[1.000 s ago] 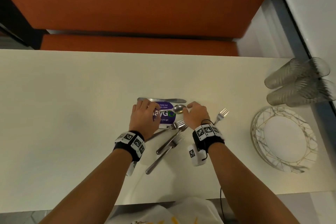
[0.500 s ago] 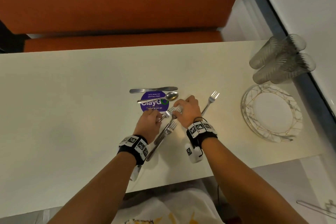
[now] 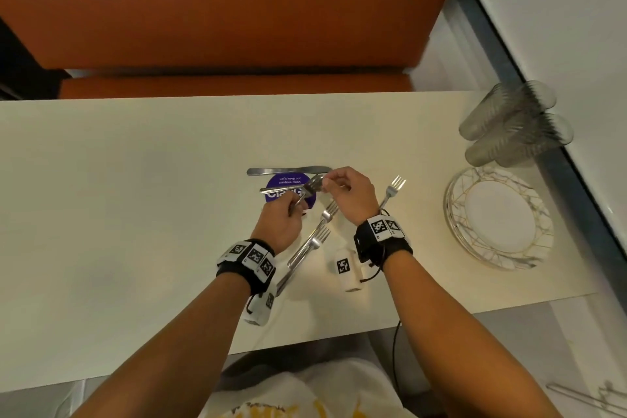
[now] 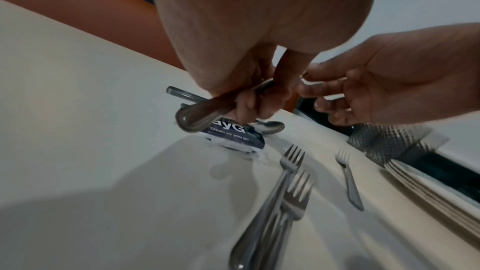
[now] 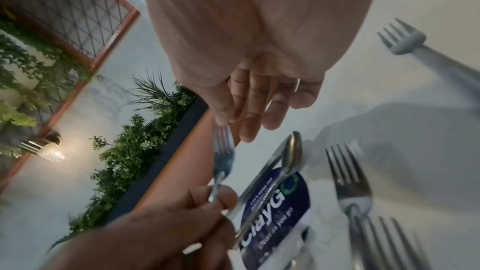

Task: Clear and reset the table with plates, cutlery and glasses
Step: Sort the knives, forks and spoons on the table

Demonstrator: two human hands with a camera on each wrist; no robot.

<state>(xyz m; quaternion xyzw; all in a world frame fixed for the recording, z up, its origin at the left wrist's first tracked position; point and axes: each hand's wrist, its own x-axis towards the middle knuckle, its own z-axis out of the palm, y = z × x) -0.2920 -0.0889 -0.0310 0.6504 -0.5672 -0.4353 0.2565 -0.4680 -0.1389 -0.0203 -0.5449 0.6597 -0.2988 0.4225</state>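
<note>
Both hands had lifted one fork (image 3: 307, 189) off the table: the left hand (image 3: 281, 226) gripped its handle, the right hand (image 3: 349, 195) pinched the tines just ahead

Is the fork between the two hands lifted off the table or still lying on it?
Lifted. The left hand grips the fork by its handle, the right hand pinches its tines, and wall and plants show behind it in the right wrist view.

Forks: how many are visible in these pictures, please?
4. The left hand and right hand hold one fork; two forks lie together below them; a single fork lies right of the right hand. More could hide under hands.
</note>
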